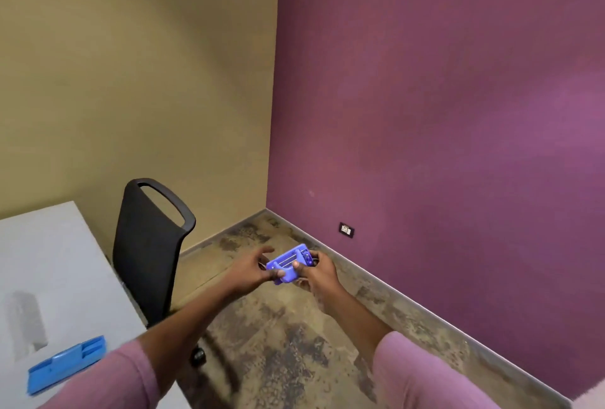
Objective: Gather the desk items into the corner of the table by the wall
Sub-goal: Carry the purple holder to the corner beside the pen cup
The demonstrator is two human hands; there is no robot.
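Observation:
A small blue-violet plastic device (289,262) with thin metal rods across it is held in the air over the floor, away from the table. My left hand (253,269) pinches its near left corner with thumb and fingers. My right hand (316,272) grips its right side, thumb on top. A flat blue plastic piece (65,364) lies on the white table (55,264) at the lower left, partly behind my left sleeve. The table's far end meets the beige wall.
A black mesh office chair (147,251) stands between the table and me, its castor (198,356) on the mottled carpet. A purple wall with a low socket (346,230) runs along the right. A grey smudge marks the tabletop.

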